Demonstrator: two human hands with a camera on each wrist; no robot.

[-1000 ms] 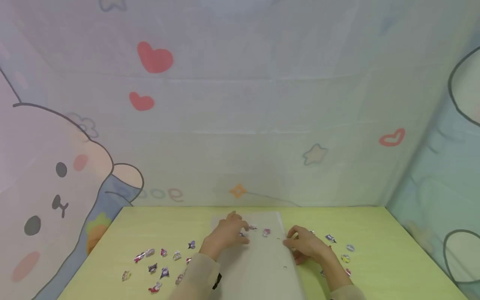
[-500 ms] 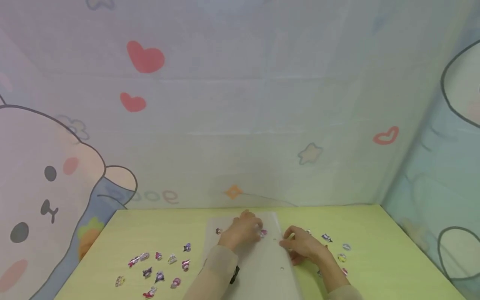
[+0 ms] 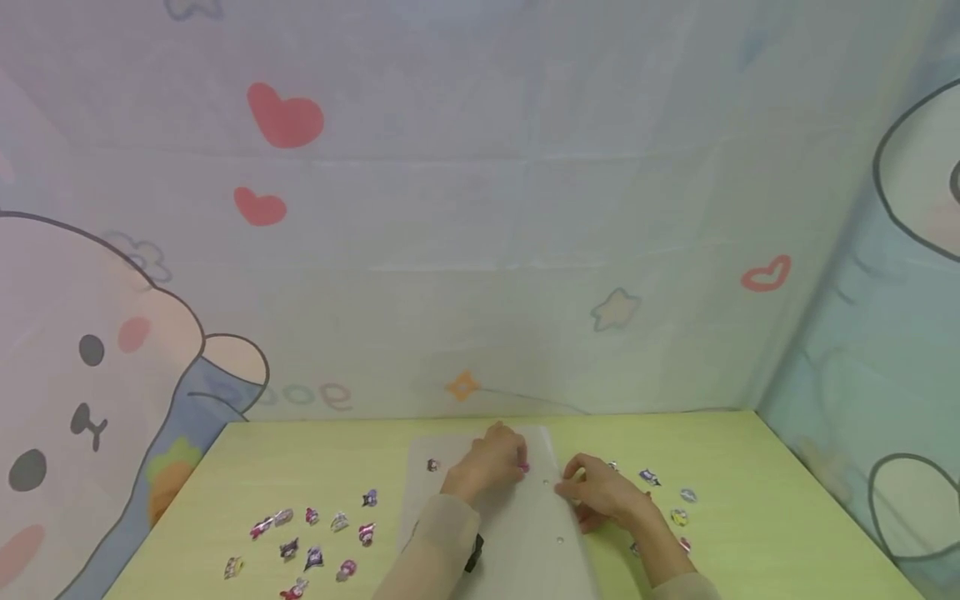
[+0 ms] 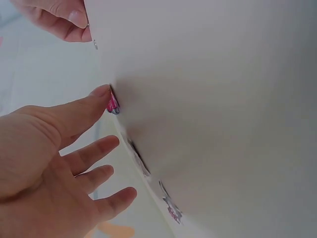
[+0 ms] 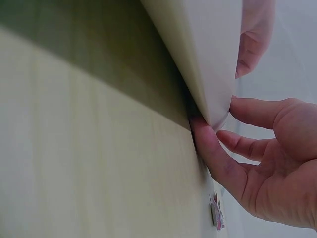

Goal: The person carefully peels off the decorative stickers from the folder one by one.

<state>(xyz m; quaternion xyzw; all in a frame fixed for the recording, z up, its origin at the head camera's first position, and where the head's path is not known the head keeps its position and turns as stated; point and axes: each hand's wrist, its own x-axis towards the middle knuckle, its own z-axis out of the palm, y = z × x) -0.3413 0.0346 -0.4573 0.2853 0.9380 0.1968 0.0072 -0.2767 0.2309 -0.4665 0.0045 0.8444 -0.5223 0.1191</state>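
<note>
A long white sheet [image 3: 525,542] lies at the middle of the table, with small round spots near its right edge. My left hand [image 3: 487,467] is over its far part, fingertips at a pink sticker [image 4: 113,103]. The thumb touches that sticker in the left wrist view; three other fingers stretch out below, and the index finger is mostly hidden. Two more stickers [image 4: 171,208] lie on the sheet nearby. My right hand [image 3: 603,496] pinches the sheet's right edge; in the right wrist view the lifted edge [image 5: 218,74] sits between its fingers.
Several small character stickers [image 3: 315,557] are scattered on the yellow table [image 3: 225,467] left of the sheet. More stickers [image 3: 679,517] lie to the right, some partly behind the right forearm. A patterned curtain [image 3: 450,208] rises behind the table.
My left hand has moved right across the sheet, from the dark-haired sticker's side to the pink sticker. The right hand has stayed at the sheet's edge. The head view has shifted slightly.
</note>
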